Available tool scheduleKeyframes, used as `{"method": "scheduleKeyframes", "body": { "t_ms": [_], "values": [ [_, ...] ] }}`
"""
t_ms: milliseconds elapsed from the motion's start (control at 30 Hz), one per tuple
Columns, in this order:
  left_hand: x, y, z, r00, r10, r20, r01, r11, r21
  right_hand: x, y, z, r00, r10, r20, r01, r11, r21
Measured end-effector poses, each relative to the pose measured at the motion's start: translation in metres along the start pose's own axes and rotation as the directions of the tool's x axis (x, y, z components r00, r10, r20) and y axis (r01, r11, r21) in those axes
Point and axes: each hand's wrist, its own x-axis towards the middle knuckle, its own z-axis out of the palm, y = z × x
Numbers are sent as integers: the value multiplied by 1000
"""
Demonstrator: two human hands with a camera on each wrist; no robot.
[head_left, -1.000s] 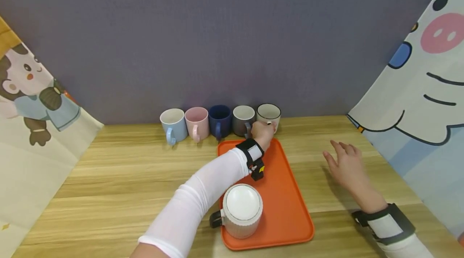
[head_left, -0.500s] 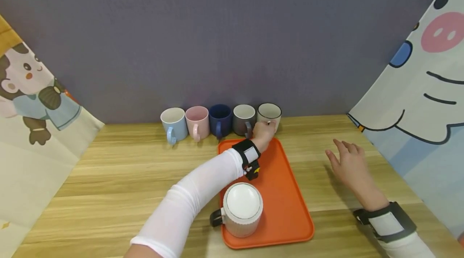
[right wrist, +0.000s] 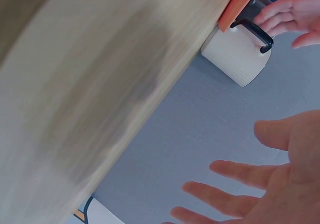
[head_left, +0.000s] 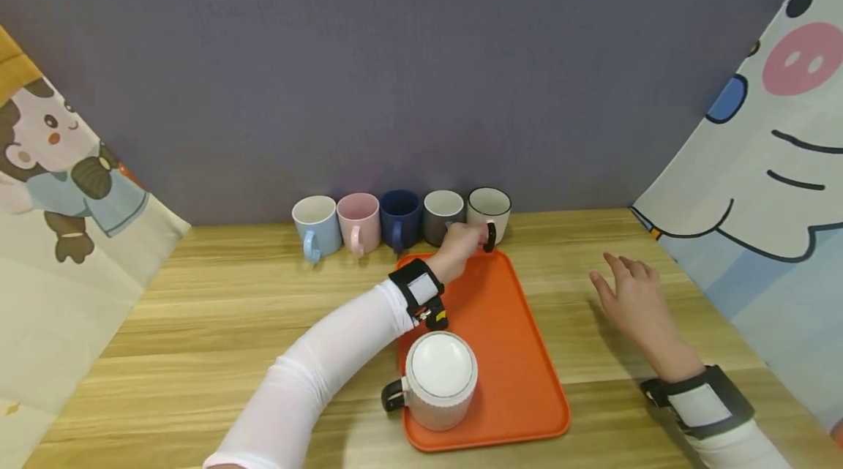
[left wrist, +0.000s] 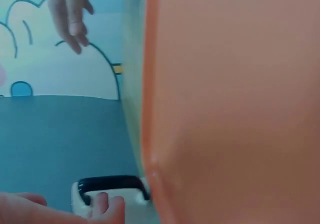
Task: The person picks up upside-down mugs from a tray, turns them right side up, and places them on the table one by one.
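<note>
At the right end of a row of mugs stands a white mug (head_left: 490, 203) with a dark rim and a black handle. My left hand (head_left: 457, 244) is just left of that handle, fingers fairly straight, not wrapped round it; in the right wrist view, the left hand (right wrist: 300, 17) reaches towards the black handle (right wrist: 256, 33). The left fingertips (left wrist: 117, 206) show close beside the handle in the left wrist view; whether they touch is unclear. My right hand (head_left: 634, 304) hovers over the table at the right, fingers spread, holding nothing.
An orange tray (head_left: 520, 374) lies before the row, bearing a white ribbed mug (head_left: 440, 381) with a black handle. Left of the dark-rimmed mug stand a dark grey mug (head_left: 440, 216), a navy mug (head_left: 400, 216), a pink mug (head_left: 358, 220) and a light blue mug (head_left: 316, 224) along the wall.
My left hand has let go of the dark-rimmed mug's handle and moved slightly left, exposing the black handle. The mug stays in the row; my right hand has hardly moved.
</note>
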Motion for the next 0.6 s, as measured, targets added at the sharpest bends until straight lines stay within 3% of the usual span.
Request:
{"method": "scheduleKeyframes", "body": {
  "t_ms": [200,367,433,600],
  "values": [
    [-10,9,-20,995,76,57,-77,997,15,3,-1,2,1000,-1,-1,1,1000,-4],
    [-14,8,-42,982,186,35,-188,978,86,5,-3,3,1000,10,23,-10,1000,-3],
    [-18,6,-51,962,273,13,-270,942,199,5,-3,4,999,9,32,-8,1000,-4],
    [-31,1,-66,861,508,12,-459,767,449,6,-4,5,999,5,33,-5,1000,4]
  ]
}}
